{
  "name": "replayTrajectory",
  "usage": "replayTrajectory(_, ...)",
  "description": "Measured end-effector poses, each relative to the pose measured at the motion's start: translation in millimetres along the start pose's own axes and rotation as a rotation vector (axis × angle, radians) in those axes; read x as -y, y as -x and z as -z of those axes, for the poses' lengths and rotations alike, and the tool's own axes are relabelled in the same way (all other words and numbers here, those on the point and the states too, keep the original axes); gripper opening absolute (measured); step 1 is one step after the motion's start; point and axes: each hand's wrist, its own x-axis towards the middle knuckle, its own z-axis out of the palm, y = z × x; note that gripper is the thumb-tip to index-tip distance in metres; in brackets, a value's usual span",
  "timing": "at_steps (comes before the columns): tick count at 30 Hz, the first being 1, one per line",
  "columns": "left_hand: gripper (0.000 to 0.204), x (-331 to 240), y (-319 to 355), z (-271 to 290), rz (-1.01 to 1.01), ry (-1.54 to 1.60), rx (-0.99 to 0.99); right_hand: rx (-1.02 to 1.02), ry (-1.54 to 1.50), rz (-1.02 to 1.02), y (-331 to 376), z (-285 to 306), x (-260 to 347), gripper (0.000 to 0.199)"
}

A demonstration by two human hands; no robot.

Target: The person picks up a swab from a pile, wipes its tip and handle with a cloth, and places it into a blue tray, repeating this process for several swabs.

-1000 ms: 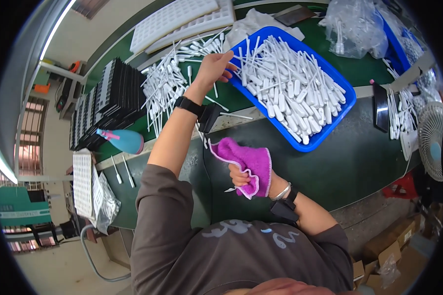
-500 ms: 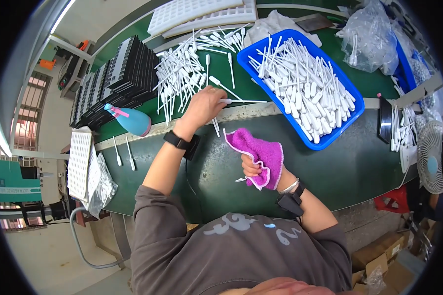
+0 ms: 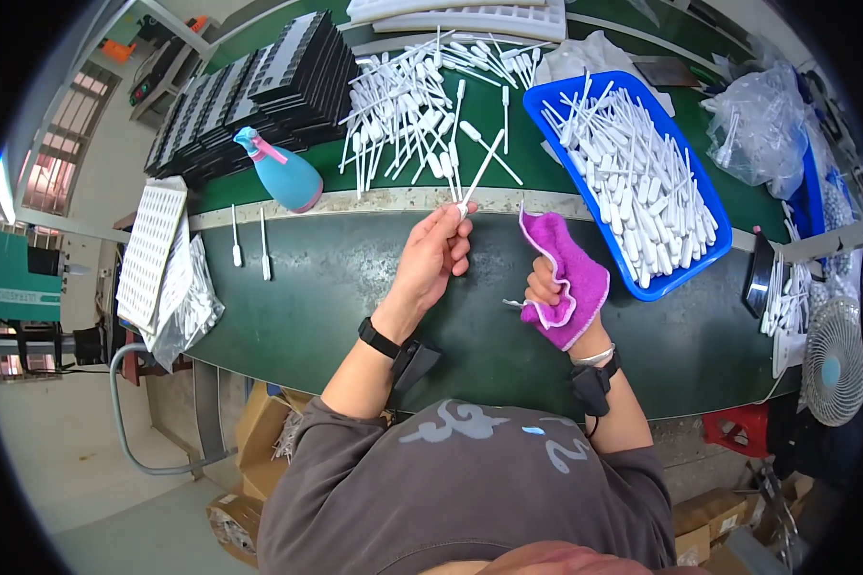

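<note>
Between the thumb and fingers of my left hand (image 3: 435,255) is a white plastic dropper pipette (image 3: 485,171), its bulb end at the fingertips and its thin stem slanting up to the right. My right hand (image 3: 544,282) is closed around a bunched purple cloth (image 3: 581,276) with a pale edging. Just beyond the left hand lies a loose heap of similar pipettes (image 3: 399,107). A blue plastic tub (image 3: 725,241) piled with more of them stands beyond the cloth, to the right. Two single pipettes (image 3: 266,261) lie apart at the left on the dark green bench.
A light blue spray bottle (image 3: 292,180) stands before stacked black trays (image 3: 255,94) at the left. White perforated sheets (image 3: 150,257) lie at the bench's left end. White gridded trays (image 3: 470,15) are at the back. A clear plastic bag (image 3: 755,126) and a small fan (image 3: 834,356) are on the right.
My left hand has drawn back from the heap toward me, turning palm up, and the pipette in it now points up. The right hand keeps the cloth. The whole view has shifted rightward.
</note>
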Motion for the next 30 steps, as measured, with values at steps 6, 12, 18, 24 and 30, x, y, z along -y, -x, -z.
replayTrajectory(6, 0.033, 6, 0, 11, -0.005, 0.160, 0.060, 0.054, 0.062, -0.001, 0, 18, 1, 0.027)
replayTrajectory(12, 0.042, 19, 7, -12, -0.060, 0.033, 0.068, -0.536, 0.575, 0.454, -12, 11, -15, 0.025)
replayTrajectory(18, 0.048, 54, 18, -32, -0.236, -0.379, 0.083, -0.378, 0.773, 0.184, -8, -6, -33, 0.042)
replayTrajectory(24, 0.052, 61, 27, -44, -0.347, -0.775, 0.169, -0.438, 0.942, 0.583, -7, 0, -27, 0.029)
replayTrajectory(30, 0.052, 56, 29, -45, -0.164, -0.334, 0.196, -0.343, 0.408, 0.071, 3, 5, -26, 0.024)
